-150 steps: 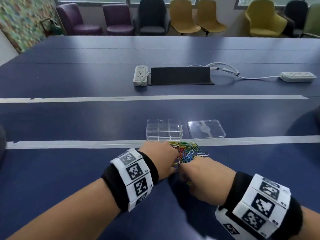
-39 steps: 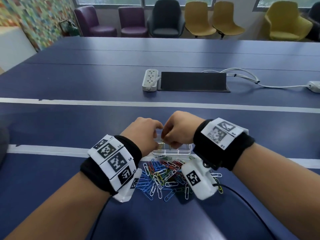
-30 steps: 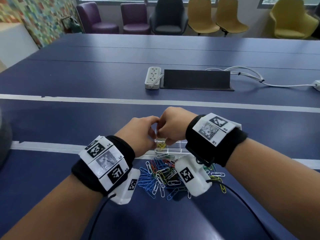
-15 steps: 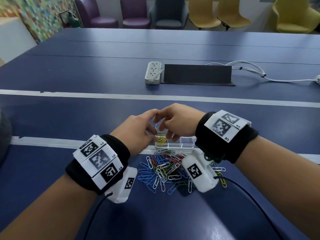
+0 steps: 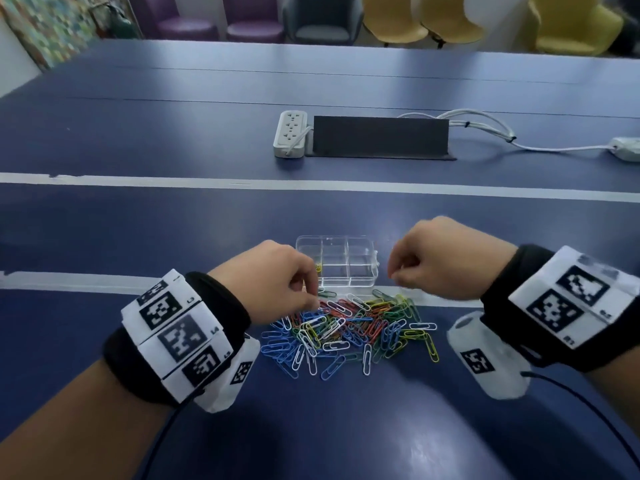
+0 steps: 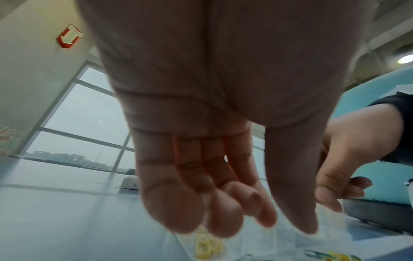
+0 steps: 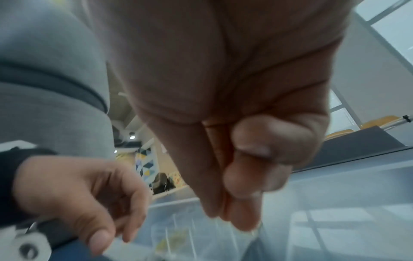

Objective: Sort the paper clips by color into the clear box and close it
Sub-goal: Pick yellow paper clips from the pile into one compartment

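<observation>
A clear compartmented box (image 5: 360, 249) stands open on the blue table, with yellow clips (image 5: 318, 268) in its near-left cell. Just in front lies a mixed pile of coloured paper clips (image 5: 346, 330). My left hand (image 5: 308, 296) hovers at the pile's far-left edge beside the box. In the left wrist view its fingers (image 6: 201, 208) hang relaxed and apart from the thumb, holding nothing, above the yellow clips (image 6: 208, 247). My right hand (image 5: 398, 277) is to the right of the box, curled. In the right wrist view its thumb (image 7: 252, 150) presses against the fingers, and no clip shows.
A white tape line (image 5: 86, 280) crosses the table under the box. Farther back lie a white power strip (image 5: 290, 133), a black cable panel (image 5: 379, 135) and a white cable (image 5: 554, 147). Chairs line the far side. The box lid is not in sight.
Both hands have left the box, where they were together over its left cells. The right hand moved right of it; the left dropped back to the pile's edge. Yellow clips now lie in the box.
</observation>
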Motion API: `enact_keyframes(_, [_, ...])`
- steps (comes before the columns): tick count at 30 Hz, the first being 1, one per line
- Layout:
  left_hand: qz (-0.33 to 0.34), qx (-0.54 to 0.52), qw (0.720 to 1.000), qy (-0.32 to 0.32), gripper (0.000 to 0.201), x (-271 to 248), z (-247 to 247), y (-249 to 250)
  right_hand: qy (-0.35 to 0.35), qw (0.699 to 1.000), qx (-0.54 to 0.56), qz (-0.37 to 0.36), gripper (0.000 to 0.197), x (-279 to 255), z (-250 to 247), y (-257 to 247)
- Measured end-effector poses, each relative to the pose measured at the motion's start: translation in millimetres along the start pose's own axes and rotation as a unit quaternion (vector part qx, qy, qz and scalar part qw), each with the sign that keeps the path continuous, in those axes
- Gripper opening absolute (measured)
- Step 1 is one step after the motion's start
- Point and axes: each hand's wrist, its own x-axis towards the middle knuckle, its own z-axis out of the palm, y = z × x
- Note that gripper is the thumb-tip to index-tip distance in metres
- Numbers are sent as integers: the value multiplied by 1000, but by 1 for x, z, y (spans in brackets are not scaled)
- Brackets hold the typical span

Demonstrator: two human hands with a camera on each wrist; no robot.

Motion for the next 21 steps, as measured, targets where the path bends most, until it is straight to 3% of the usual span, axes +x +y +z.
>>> enact_keyframes(3, [3, 28, 999, -38, 12, 3, 5, 6, -22, 998, -56, 26, 18, -8, 17, 0])
enact_keyframes(6, [18, 48, 998, -30, 16, 8, 9, 14, -30, 995, -87, 35, 23, -7, 27, -1])
enact_keyframes(14, [44, 101, 994, -22, 25, 33, 29, 52, -54, 998, -16, 31, 10, -12, 28, 1])
enact_keyframes(21, [36, 179, 983, -29, 23, 46, 35, 68, -40, 999, -5, 32, 23, -16, 29, 13])
